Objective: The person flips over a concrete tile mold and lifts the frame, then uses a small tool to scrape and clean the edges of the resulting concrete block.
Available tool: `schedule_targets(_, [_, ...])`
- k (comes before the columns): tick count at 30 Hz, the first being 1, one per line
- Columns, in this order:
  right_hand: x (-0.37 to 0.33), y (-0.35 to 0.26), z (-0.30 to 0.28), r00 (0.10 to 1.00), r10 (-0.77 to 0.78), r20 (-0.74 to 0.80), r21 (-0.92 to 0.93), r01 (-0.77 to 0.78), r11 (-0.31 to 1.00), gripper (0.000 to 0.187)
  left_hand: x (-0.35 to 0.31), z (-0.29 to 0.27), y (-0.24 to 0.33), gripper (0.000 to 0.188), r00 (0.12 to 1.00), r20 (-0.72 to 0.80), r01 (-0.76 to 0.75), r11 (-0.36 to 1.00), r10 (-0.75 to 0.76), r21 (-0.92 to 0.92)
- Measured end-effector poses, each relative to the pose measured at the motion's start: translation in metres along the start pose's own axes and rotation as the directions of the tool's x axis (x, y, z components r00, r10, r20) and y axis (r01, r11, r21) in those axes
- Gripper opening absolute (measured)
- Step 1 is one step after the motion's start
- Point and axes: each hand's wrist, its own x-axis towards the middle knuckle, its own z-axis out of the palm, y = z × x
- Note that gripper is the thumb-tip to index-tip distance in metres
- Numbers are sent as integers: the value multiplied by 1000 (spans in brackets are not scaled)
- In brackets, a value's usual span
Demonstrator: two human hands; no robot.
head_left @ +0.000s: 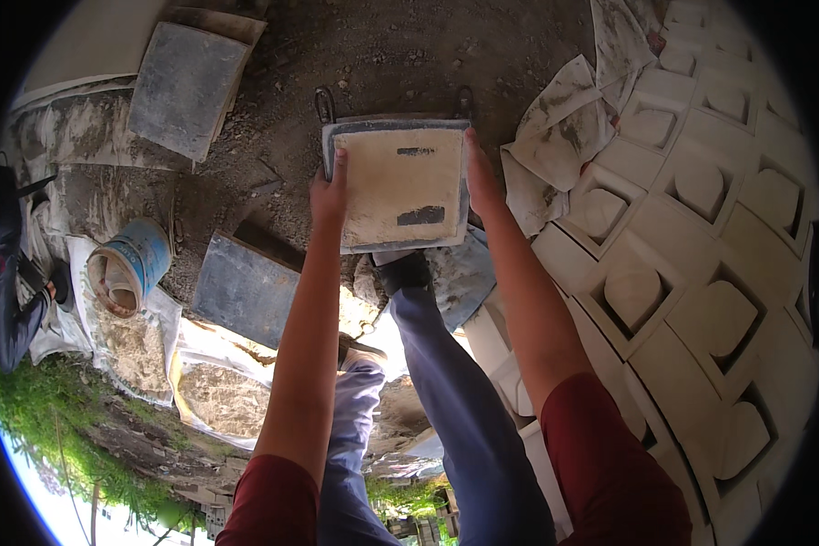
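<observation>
Underside hidden, the framed slab (400, 187) is gripped by left hand (328, 196) and right hand (483, 182) at its side edges, above dirt ground (373, 55). Its loops (318, 102) point forward (near-square outline; long axis uncertain).

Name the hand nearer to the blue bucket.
Left: the left hand holds the left edge of the square panel, to the right of the blue bucket; the right hand holds the opposite edge, farther right.

Daylight whites out the sky (41, 496) at lower left, with blue fringing along its edge, and overexposes the ground (384, 338) between the trouser legs (441, 373). Soil (364, 45) at the top sits dim. Shadows fill recesses in the pale blocks (719, 314), their rows bowed by fisheye distortion.
</observation>
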Motion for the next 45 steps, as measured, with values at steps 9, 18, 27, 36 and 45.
schedule_targets(9, [24,13,-14,988,123,94,58,-129,990,83,9,10,-10,82,985,-174,-10,1000,14,24])
schedule_targets(18, [17,-6,-10,946,284,156,159,-308,938,86,9,2,-15,86,996,-80,36,998,-40,-57])
schedule_targets(27, [12,20,-19,969,242,39,136,-245,960,84,-1,-8,-43,103,976,-1,215,961,-219,-171])
schedule_targets(36, [-19,13,-15,984,-110,138,145,90,985,83,-9,-26,-33,98,924,254,351,896,-285,-271])
schedule_targets(45, [-44,44,-38,967,-190,169,222,151,963,110,-3,-54,-64,78,827,562,320,821,2,-473])
